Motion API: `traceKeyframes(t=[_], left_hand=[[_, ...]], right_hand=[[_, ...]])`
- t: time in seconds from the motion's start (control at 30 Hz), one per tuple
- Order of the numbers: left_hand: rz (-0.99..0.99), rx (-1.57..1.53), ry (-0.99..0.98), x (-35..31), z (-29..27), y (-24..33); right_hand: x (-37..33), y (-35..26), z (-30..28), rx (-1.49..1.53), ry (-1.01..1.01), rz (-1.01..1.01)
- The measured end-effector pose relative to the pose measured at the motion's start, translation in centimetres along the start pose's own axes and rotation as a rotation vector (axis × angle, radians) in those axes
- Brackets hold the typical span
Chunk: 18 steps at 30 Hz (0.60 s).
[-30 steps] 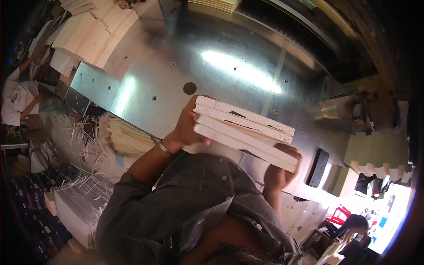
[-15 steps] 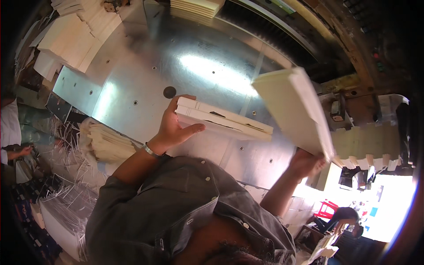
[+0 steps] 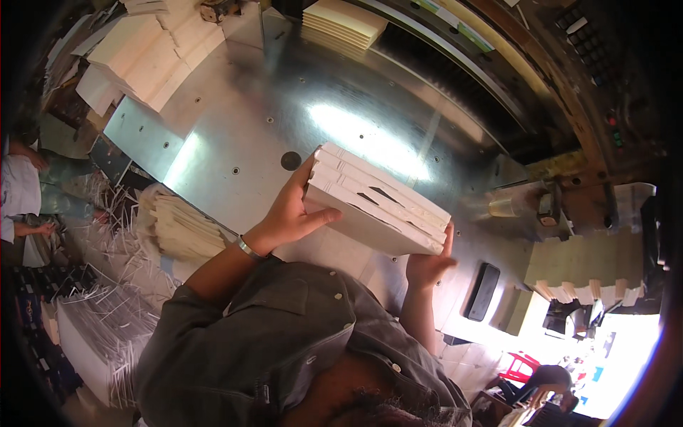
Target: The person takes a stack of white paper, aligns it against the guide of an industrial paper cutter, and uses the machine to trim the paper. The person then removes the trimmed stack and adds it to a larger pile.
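Note:
Between my two hands is a thick stack of paper blocks, white to cream, with dark marks along the edges that face up. My left hand grips its left end, thumb across the near face and fingers behind. At the right end my right hand is closed round the corner, its thumb held out to the side. The stack is raised over a shiny metal table and tilts down to the right.
Paper piles stand at the table's far left, far edge and right side. A dark phone-shaped object lies by my right hand. Paper strips heap at the left, near a person. Another person bends at the lower right.
My right hand has come left with the cream block it held apart, which now lies against the blocks in my left hand. The dark phone-shaped object has come into sight.

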<state>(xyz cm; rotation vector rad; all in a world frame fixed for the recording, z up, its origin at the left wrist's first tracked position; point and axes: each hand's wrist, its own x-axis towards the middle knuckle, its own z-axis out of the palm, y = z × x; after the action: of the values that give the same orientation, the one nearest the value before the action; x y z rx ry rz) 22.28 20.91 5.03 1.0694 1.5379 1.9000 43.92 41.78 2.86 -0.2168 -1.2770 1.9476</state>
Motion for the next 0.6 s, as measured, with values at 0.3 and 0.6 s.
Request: traceKeyframes(t=[0.3,0.6], left_hand=[[-0.003,0.252,-0.031,-1.2,0.4,-0.6],[0.190,0.393,0.010,-1.8,0.7,-1.5]], right_hand=[[-3.3,-0.4,4.1,-0.720,0.194,0.089],[-4.8,2.1,3.3,-0.647,0.271,-0.095]])
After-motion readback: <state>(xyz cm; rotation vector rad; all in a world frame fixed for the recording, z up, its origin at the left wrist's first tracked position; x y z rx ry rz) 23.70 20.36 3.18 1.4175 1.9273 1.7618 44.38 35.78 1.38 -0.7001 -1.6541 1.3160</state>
